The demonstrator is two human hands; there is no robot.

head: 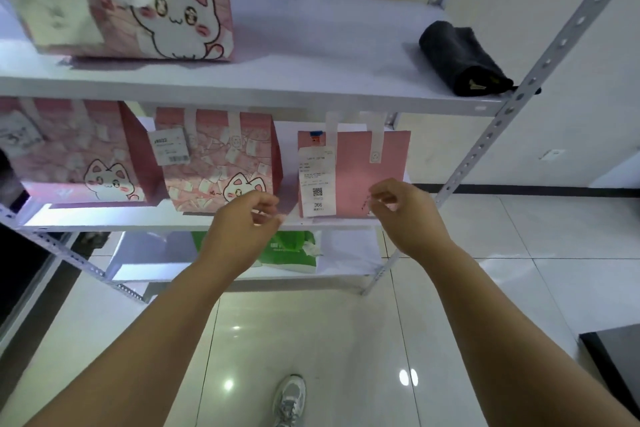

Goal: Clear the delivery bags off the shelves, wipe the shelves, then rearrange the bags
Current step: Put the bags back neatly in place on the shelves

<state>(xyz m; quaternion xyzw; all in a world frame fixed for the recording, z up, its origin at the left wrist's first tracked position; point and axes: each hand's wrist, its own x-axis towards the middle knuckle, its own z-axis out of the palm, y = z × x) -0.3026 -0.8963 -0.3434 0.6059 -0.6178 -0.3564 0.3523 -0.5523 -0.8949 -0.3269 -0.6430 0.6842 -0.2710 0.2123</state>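
Observation:
A white metal rack stands in front of me. On its top shelf (311, 80) sit a pink cat-print bag (173, 10) at the left and a rolled dark cloth (460, 59) at the right. The middle shelf (138, 218) carries two pink cat-print bags (79, 152) (221, 163) and a plain pink bag (367, 170) with a white receipt. My left hand (242, 222) and my right hand (405, 211) hover at the front edge of the middle shelf, either side of the plain pink bag. Both have loosely curled, parted fingers and hold nothing.
A green bag (294, 250) lies on the bottom shelf (242, 274). Perforated grey uprights (540, 73) frame the rack's right side. Glossy white floor tiles and my shoe (289, 399) are below. A dark surface (616, 357) juts in at the lower right.

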